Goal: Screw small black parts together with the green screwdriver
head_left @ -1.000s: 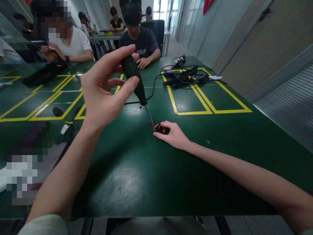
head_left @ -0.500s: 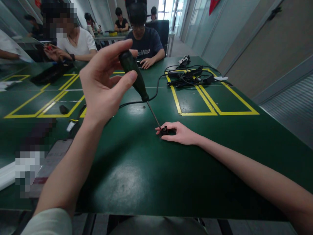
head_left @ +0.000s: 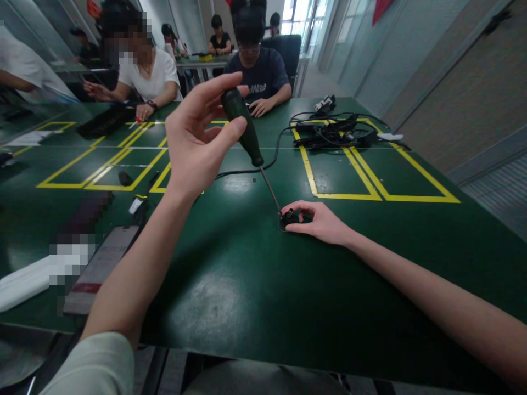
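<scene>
My left hand (head_left: 201, 137) is closed around the dark green handle of a screwdriver (head_left: 242, 127), which leans with its thin metal shaft slanting down to the right. The shaft's tip meets the near-left side of a small round black part (head_left: 288, 218) on the green table (head_left: 255, 307); the exact contact is too small to make out. Thumb and fingers of my right hand (head_left: 315, 220) pinch that black part, which has a short upright tube on top. Some of it is hidden by the fingers.
A tangle of black cables and parts (head_left: 335, 131) lies at the back right, near yellow tape outlines (head_left: 349, 196). On the left are a phone-like flat slab (head_left: 102, 263), a white strip (head_left: 24, 280) and a black tray (head_left: 107, 119). Two people sit across the table.
The view has shifted, so the scene sits further right. My hands keep their holds on the screwdriver and the black part; my right fingers have shifted slightly. A person at left has lowered a hand to the table.
</scene>
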Tool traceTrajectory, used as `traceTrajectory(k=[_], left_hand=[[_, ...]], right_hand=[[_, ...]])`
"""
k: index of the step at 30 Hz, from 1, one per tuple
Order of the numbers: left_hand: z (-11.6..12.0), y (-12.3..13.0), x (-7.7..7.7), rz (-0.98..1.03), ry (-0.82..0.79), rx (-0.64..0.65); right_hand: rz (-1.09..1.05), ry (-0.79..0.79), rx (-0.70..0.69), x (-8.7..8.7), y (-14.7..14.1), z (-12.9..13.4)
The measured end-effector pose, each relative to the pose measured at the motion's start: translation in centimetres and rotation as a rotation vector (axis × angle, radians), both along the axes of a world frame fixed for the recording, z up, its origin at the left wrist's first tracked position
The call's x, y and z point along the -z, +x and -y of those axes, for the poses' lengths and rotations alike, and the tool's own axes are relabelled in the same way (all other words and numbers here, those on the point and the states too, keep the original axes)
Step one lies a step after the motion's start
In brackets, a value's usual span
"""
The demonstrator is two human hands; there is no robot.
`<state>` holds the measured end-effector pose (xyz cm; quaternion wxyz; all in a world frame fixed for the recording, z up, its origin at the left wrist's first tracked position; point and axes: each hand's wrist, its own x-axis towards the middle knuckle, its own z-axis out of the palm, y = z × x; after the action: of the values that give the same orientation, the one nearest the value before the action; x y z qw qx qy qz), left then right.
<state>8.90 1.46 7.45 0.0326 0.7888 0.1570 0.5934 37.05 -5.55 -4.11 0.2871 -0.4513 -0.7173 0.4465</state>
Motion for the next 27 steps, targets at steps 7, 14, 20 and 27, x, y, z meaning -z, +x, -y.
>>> traceTrajectory(k=[7, 14, 20, 27], left_hand=[[-1.2, -0.5, 0.4, 0.033, 0.045, 0.026], [-0.9, -0.5, 0.4, 0.026, -0.017, 0.085], [-0.6, -0.2, 0.1, 0.075, -0.005, 0.109], [-0.6, -0.1, 0.4, 0.040, 0.002, 0.107]], right_hand=[[-0.088, -0.087, -0.054, 0.9, 0.6, -0.7], [-0.187, -0.077, -0.101, 1.3, 0.5, -0.8], [-0.126, -0.037, -0.081, 1.0, 0.3, -0.6], [-0.099, -0.047, -0.004, 0.9, -0.4, -0.1]])
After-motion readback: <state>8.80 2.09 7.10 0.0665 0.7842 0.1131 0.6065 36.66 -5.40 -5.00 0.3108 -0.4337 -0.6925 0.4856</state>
